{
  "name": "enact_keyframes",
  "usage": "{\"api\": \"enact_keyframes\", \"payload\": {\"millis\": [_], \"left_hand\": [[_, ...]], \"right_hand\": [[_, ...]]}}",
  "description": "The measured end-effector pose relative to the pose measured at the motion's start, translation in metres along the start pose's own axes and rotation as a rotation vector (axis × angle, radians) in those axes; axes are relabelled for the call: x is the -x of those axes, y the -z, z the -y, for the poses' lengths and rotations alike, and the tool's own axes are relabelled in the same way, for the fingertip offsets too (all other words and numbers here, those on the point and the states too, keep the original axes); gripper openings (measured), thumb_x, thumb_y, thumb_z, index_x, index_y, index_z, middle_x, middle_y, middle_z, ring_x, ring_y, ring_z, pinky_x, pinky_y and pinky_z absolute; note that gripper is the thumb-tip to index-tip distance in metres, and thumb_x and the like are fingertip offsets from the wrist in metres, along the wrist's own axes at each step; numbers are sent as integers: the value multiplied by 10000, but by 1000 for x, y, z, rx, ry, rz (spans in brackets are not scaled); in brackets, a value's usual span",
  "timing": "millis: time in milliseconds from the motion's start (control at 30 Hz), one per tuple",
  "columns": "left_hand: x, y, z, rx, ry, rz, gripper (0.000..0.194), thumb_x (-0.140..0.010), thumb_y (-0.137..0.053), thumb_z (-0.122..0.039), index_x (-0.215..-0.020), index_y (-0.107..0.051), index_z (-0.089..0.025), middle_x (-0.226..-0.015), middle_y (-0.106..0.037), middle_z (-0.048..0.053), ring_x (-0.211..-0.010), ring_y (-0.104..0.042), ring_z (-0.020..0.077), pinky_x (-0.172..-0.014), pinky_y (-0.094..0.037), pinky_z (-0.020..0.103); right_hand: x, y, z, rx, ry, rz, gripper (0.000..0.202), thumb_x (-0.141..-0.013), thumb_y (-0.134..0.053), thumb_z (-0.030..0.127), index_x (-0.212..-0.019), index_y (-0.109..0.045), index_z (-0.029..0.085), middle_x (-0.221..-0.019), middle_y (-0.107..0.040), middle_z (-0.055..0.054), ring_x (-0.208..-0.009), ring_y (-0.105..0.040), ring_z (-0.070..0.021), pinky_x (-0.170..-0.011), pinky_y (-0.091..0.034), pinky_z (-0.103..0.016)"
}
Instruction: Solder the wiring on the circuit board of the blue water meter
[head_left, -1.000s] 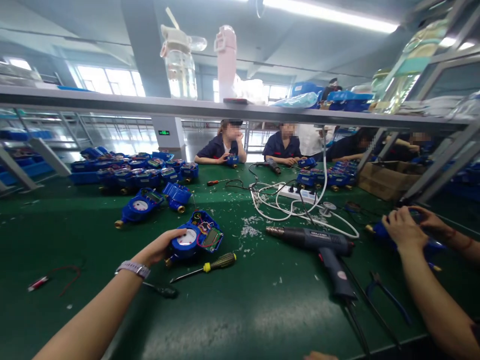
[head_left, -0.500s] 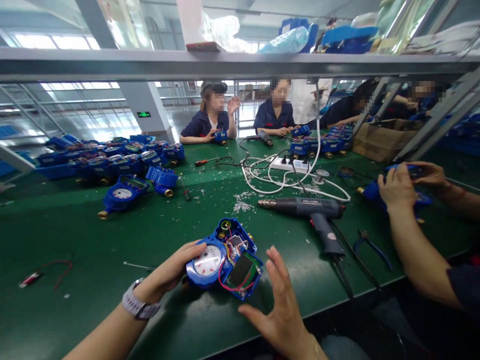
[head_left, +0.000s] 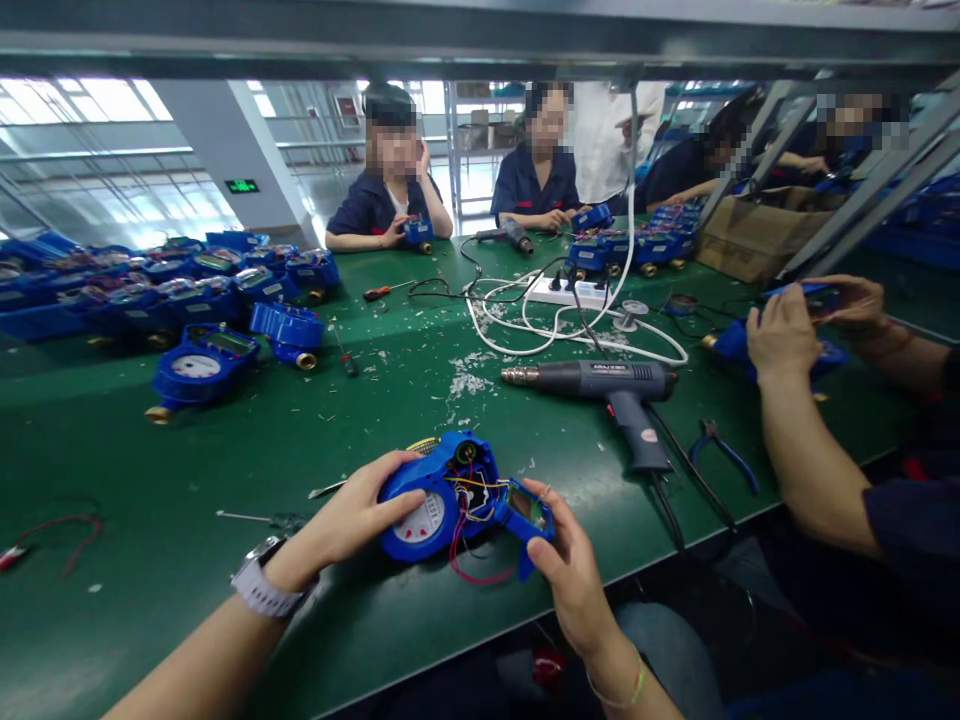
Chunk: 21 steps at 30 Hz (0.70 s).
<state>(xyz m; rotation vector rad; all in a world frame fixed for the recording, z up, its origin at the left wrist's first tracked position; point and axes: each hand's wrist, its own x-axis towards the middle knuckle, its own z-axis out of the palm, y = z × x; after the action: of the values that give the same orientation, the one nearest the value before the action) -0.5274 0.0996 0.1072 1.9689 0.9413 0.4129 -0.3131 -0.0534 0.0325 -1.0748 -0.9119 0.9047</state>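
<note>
A blue meter (head_left: 422,525) with a round white dial rests on the green table, its wiring compartment open at the right. My left hand (head_left: 367,510) grips the dial side, thumb on the dial's face and fingers behind. Between thumb and fingers, my right hand (head_left: 566,560) holds the display cover (head_left: 527,510), tilted up and apart from the housing. Red, yellow and white wires run from the cover into the compartment, and a red loop hangs beneath.
A heat gun (head_left: 600,380) lies right of centre, with pliers (head_left: 724,455) beyond it. Blue meters (head_left: 199,365) crowd the left. White cable and a power strip (head_left: 570,292) lie behind. At right, a co-worker's hands (head_left: 787,335) hold another meter.
My right hand has closed on the display cover and tilted it up, away from the housing. My left thumb has moved onto the dial. The view has dipped and shifted slightly right.
</note>
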Motion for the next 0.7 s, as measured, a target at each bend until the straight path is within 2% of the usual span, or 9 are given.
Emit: {"api": "enact_keyframes", "payload": {"millis": [133, 200, 267, 333, 400, 433, 500, 600, 700], "left_hand": [[-13, 7, 5, -65, -81, 22, 562, -821, -603, -538, -1271, -543, -206, -1296, -579, 96, -1126, -568, 322, -973, -465, 402], [-17, 10, 2, -123, -138, -24, 542, -820, -609, -523, -1255, -553, -205, -1297, -581, 96, -1148, -556, 315, -999, -444, 407], [-15, 8, -6, -267, -262, -182, 475, -825, -617, -488, -1203, -588, -201, -1246, -614, 96, -1157, -544, 309, -1027, -408, 426], [-6, -1, -17, -432, -436, -383, 322, -842, -615, -425, -1076, -651, -207, -1105, -674, 86, -1090, -570, 290, -1008, -400, 437], [6, -18, -29, -517, -592, -468, 171, -852, -617, -375, -908, -687, -228, -930, -703, 60, -940, -606, 254, -910, -435, 413], [12, -29, -34, -535, -641, -428, 158, -846, -631, -382, -866, -690, -237, -870, -705, 49, -862, -609, 239, -841, -448, 394], [19, -51, -39, -520, -632, -326, 212, -838, -643, -440, -879, -694, -238, -853, -708, 50, -793, -611, 231, -738, -457, 365], [20, -78, -40, -309, -462, -216, 280, -884, -577, -456, -971, -686, -213, -1006, -707, 85, -868, -641, 241, -743, -481, 340], [18, -88, -36, 15, -250, -44, 292, -922, -512, -445, -941, -675, -202, -993, -699, 72, -887, -627, 221, -755, -474, 302]], "right_hand": [[-4, 3, 3, -67, -73, -50, 583, -831, -647, 585, -1282, -524, 237, -1341, -520, -71, -1212, -493, -289, -1025, -417, -418], [-4, 3, 5, -99, -125, -66, 599, -814, -653, 609, -1270, -530, 240, -1322, -529, -70, -1185, -501, -293, -1012, -418, -435], [-3, 1, 8, -117, -169, -78, 634, -786, -669, 628, -1261, -529, 232, -1291, -545, -77, -1162, -507, -302, -1008, -411, -457], [-3, -1, 10, -117, -189, -85, 654, -772, -680, 630, -1259, -525, 221, -1279, -551, -84, -1157, -506, -307, -1012, -405, -467], [-2, -2, 11, -108, -174, -94, 646, -779, -681, 615, -1260, -522, 216, -1279, -551, -87, -1146, -515, -298, -1008, -415, -453], [-1, -3, 11, -108, -157, -91, 635, -787, -681, 601, -1265, -517, 216, -1277, -555, -87, -1140, -524, -289, -1000, -428, -438], [0, -4, 11, -113, -100, -63, 612, -797, -699, 551, -1274, -497, 225, -1274, -562, -82, -1140, -539, -273, -982, -455, -403], [3, -4, 9, -114, -8, -16, 601, -797, -735, 461, -1284, -460, 242, -1287, -558, -76, -1183, -537, -255, -995, -464, -361], [6, -4, 6, -77, 43, -4, 639, -793, -741, 418, -1312, -415, 236, -1323, -527, -86, -1210, -523, -251, -1026, -444, -349]]}}
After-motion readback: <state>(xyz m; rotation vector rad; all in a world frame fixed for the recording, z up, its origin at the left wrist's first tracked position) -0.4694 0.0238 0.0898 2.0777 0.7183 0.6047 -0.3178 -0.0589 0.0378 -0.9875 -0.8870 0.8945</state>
